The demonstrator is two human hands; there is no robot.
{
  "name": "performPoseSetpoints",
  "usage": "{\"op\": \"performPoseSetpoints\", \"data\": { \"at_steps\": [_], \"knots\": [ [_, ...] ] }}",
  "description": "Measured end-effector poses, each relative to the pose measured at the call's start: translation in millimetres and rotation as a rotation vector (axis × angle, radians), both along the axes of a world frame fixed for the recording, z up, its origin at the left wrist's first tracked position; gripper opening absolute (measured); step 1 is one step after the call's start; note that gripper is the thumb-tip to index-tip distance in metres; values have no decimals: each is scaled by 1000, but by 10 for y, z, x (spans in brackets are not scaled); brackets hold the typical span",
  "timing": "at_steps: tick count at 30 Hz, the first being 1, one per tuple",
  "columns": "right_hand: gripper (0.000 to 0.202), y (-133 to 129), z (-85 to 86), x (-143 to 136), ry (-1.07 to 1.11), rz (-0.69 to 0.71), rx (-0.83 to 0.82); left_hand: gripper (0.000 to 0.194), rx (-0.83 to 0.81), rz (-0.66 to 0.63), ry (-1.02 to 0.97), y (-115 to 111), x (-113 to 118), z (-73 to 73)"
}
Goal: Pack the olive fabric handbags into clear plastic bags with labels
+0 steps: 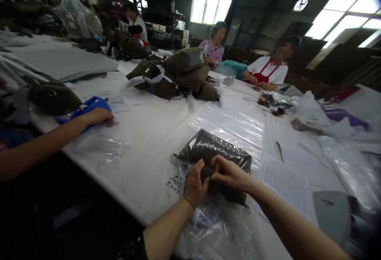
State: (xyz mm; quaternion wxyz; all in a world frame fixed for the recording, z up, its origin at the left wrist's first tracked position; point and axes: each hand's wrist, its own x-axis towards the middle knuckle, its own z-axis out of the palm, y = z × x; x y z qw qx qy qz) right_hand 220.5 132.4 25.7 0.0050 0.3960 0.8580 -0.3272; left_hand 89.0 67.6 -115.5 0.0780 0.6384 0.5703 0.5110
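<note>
A dark bag in clear plastic wrap (217,147) lies on the white table (143,141) in front of me. My left hand (195,184) rests on its near side, the fingers bent against the plastic. My right hand (228,172) is beside it, thumb and forefinger pinched on the plastic over the bag's middle. The fingertips of both hands nearly meet. Loose clear plastic bunches below my hands and spreads to the table's near edge. A thin cord end sticks out at the bag's lower right corner.
Behind the bag lies a stack of clear plastic bags (238,127). Printed sheets (284,182) and a grey board (331,216) are on the right. Olive bags (187,73) are piled farther back. At left, another person's hand (101,116) touches a blue object (89,105). People work across the table.
</note>
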Motion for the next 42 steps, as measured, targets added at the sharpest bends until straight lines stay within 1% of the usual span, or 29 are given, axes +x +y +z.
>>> {"op": "performPoseSetpoints", "data": {
  "at_steps": [1, 3, 5, 7, 9, 12, 13, 14, 15, 16, 17, 18, 19, 20, 21, 22, 23, 24, 26, 28, 29, 31, 33, 34, 36, 38, 39, 40, 42],
  "knots": [
    [28, 42, -51, -195, -141, 41, 102, 56, 2, -2, -22, -12, -4, 3],
    [35, 112, -168, -456, -316, 48, 228, 57, -6, -4, -64, -36, -12, 4],
    [44, 198, -252, -540, -418, 2, 301, 57, -25, -1, -91, -54, -16, -10],
    [57, 322, -244, -471, -501, -61, 369, 56, -38, -3, -97, -56, -11, -31],
    [67, 465, -137, -272, -552, -146, 432, 56, -47, -13, -90, -35, 1, -37],
    [62, 568, 83, 245, -592, -286, 516, 55, -60, -24, -87, 7, -4, 42],
    [59, 532, 125, 467, -544, -298, 557, 53, -58, -24, -94, 1, -27, 97],
    [56, 452, 133, 705, -448, -272, 616, 50, -44, -17, -106, -28, -65, 161],
    [53, 328, 101, 952, -322, -200, 684, 47, -15, -15, -115, -89, -119, 228],
    [51, 167, 28, 1198, -168, -80, 760, 44, 30, -38, -108, -185, -185, 288],
    [48, -20, -83, 1431, -55, 71, 829, 41, 81, -96, -80, -315, -257, 335],
    [47, -218, -222, 1641, -18, 226, 856, 42, 125, -209, -16, -475, -329, 364],
    [49, -414, -379, 1816, -7, 343, 873, 45, 139, -364, 75, -653, -391, 374],
    [51, -593, -541, 1946, 1, 413, 876, 49, 110, -522, 177, -836, -437, 365],
    [53, -745, -696, 2026, 6, 444, 853, 54, 37, -664, 274, -1010, -466, 342],
    [54, -861, -835, 2054, 18, 438, 807, 59, -68, -764, 350, -1164, -477, 310],
    [53, -940, -951, 2035, 31, 400, 735, 63, -186, -815, 402, -1288, -474, 272],
    [50, -982, -1041, 1978, 53, 353, 632, 67, -292, -828, 429, -1379, -461, 234],
    [36, -984, -1147, 1807, 156, 215, 392, 71, -414, -807, 430, -1470, -421, 169],
    [22, -941, -1181, 1649, 297, 41, 251, 69, -439, -739, 387, -1479, -372, 129],
    [19, -925, -1188, 1596, 363, -40, 238, 65, -432, -690, 363, -1471, -347, 119],
    [18, -929, -1210, 1551, 442, -170, 292, 47, -398, -578, 322, -1455, -296, 120],
    [18, -984, -1258, 1551, 487, -263, 352, 24, -360, -487, 242, -1452, -261, 159],
    [17, -1029, -1287, 1549, 510, -311, 374, 19, -358, -434, 165, -1455, -257, 198],
    [17, -1154, -1334, 1501, 549, -405, 404, 25, -408, -267, -58, -1463, -297, 307],
    [20, -1320, -1338, 1366, 578, -479, 413, 31, -517, -50, -245, -1463, -408, 429],
    [24, -1414, -1320, 1266, 582, -524, 395, 32, -587, 41, -289, -1460, -486, 479],
    [29, -1509, -1290, 1151, 577, -579, 354, 31, -658, 100, -301, -1456, -573, 516],
    [36, -1685, -1209, 904, 543, -705, 231, 29, -788, 148, -277, -1457, -742, 556]
  ]
}}
